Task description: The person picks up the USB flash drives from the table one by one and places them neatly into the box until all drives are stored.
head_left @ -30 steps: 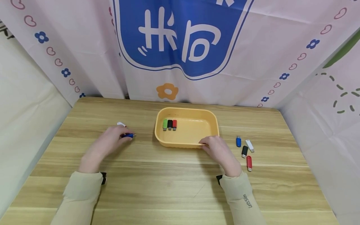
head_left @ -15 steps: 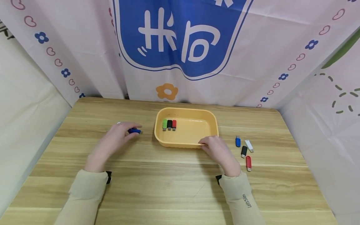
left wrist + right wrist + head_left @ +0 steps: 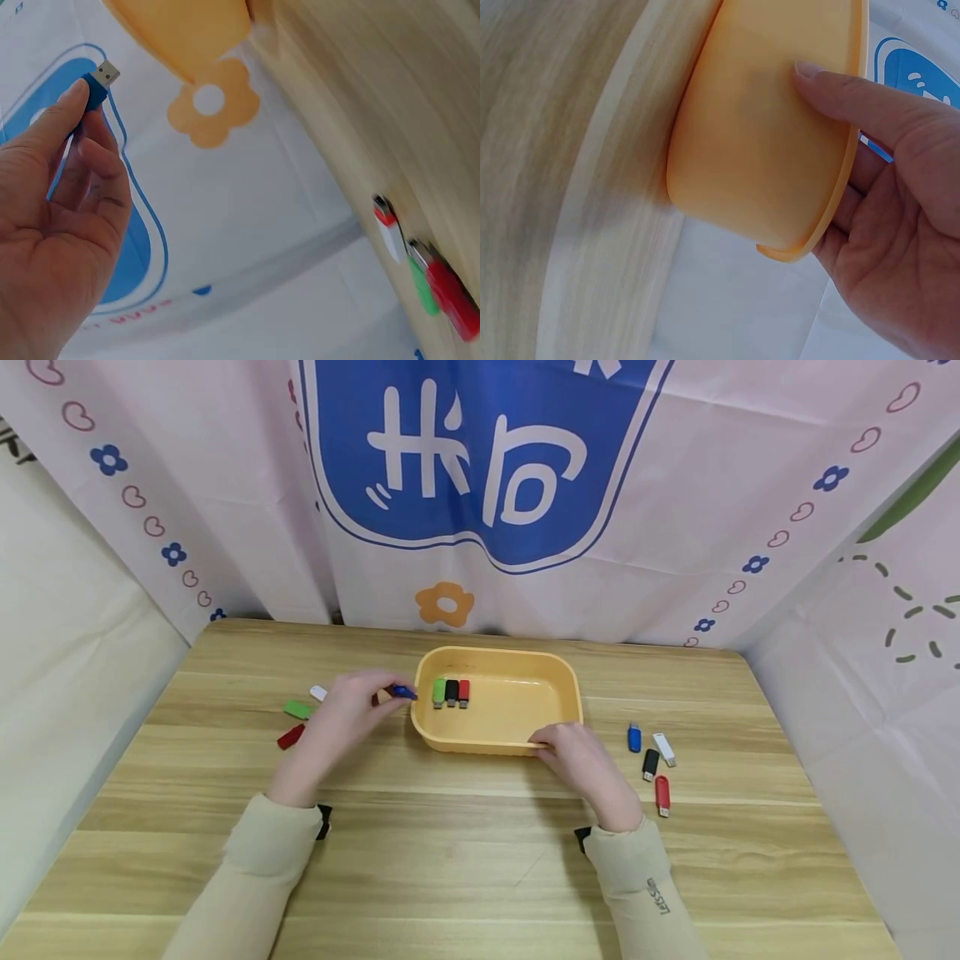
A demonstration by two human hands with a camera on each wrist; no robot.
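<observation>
My left hand (image 3: 352,702) pinches a blue USB stick (image 3: 96,88) between thumb and fingers, its metal plug pointing away from the hand. In the head view that stick overlaps the left rim of a yellow plastic bin (image 3: 495,747). My right hand (image 3: 581,764) grips the bin's front rim near its right corner, thumb on the outer wall and fingers over the inside. Within the bin, a green USB stick (image 3: 439,692), a black USB stick (image 3: 452,692) and a red USB stick (image 3: 464,692) lie side by side at the left end.
Left of the bin lie a white USB stick (image 3: 318,692), a green one (image 3: 297,709) and a dark red one (image 3: 290,737). On the right are a blue stick (image 3: 634,737), a white one (image 3: 664,749), a black one (image 3: 650,765) and a red one (image 3: 662,796). Behind hangs a printed cloth (image 3: 637,585).
My left hand has carried the blue USB stick rightward from the left side of the table to the bin's left rim, uncovering the sticks behind it. My right hand stays on the rim.
</observation>
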